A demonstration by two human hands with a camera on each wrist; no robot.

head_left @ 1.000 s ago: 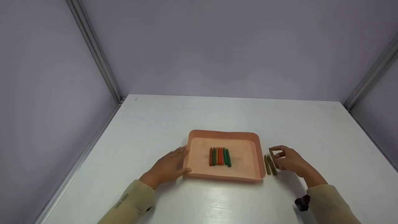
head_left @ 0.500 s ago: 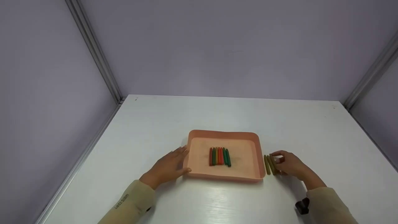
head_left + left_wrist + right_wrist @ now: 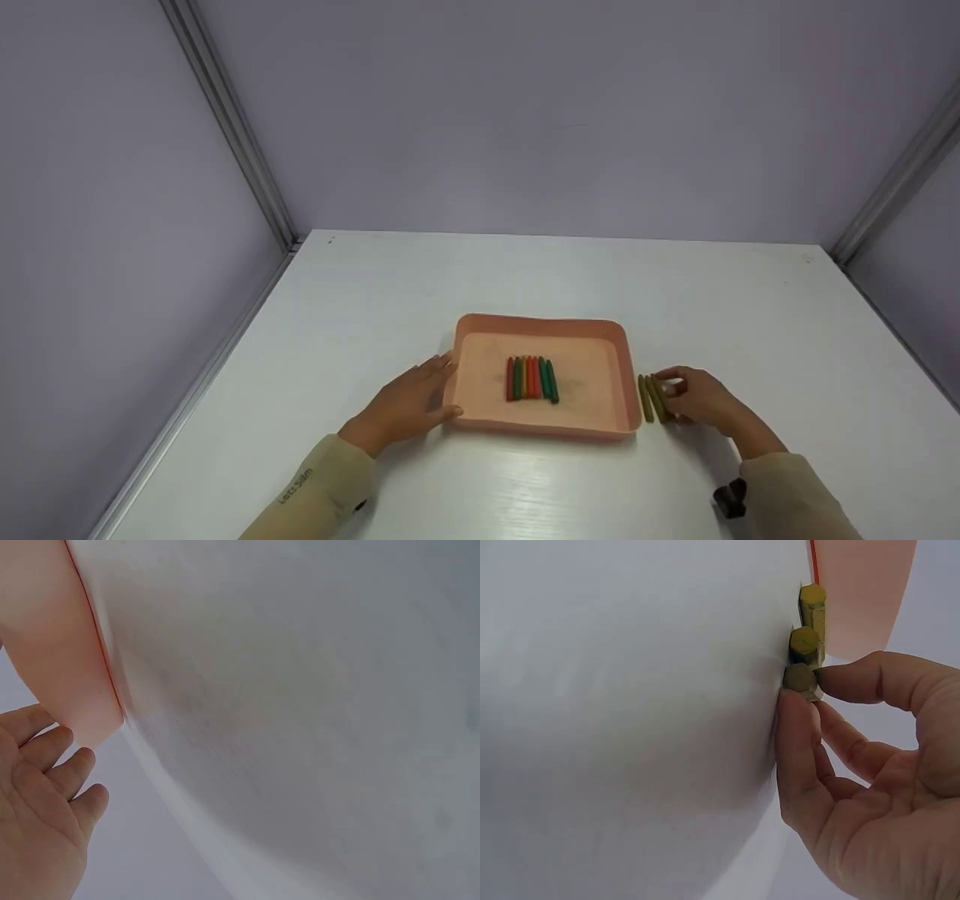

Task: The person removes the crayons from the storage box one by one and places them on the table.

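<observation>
Head view: a person's two hands rest on a white table (image 3: 525, 480) either side of a shallow pink tray (image 3: 541, 326). The left hand (image 3: 409, 401) lies against the tray's left wall, fingers straight and relaxed, thumb at the near corner, gripping nothing. Six crayons (image 3: 531, 377), red, orange and green, lie side by side in the middle of the tray. The right hand (image 3: 701, 397) is just right of the tray. Its thumb and forefinger pinch the outermost of three olive-yellow crayons (image 3: 652, 397), which lie in a row on the table between those fingertips and the tray wall. The right wrist view suggests the pinched crayon (image 3: 801, 679) touches its neighbour, though that is hard to confirm.
</observation>
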